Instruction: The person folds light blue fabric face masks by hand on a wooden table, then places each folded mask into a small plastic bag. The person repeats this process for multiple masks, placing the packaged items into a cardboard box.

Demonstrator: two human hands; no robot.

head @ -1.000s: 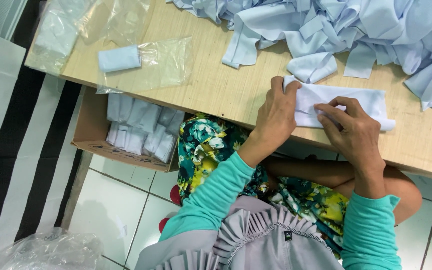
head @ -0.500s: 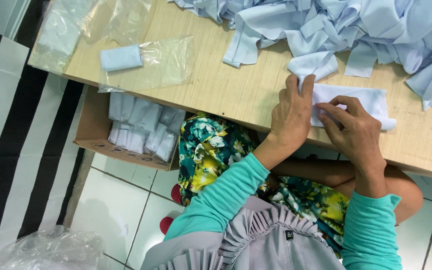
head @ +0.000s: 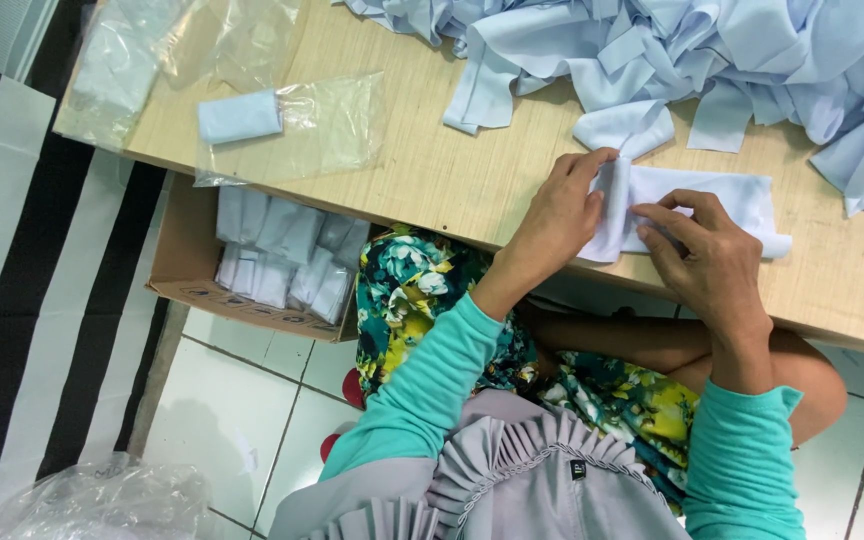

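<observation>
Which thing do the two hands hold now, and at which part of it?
A pale blue cloth piece: left hand grips its folded left end, right hand presses its middle.

Bright, even light; soft shadows; sharp focus, no glare.

Clear plastic bag [head: 292, 130] on table – cardboard box [head: 187, 270] below.

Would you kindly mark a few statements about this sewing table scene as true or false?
1. The left hand folds one end of the pale blue cloth strip. True.
2. The right hand rests on the floor. False: it presses on the strip on the wooden table.
3. The cardboard box under the table holds folded pale pieces. True.
4. The clear plastic bag on the table is empty. False: a folded piece lies in it.
</observation>
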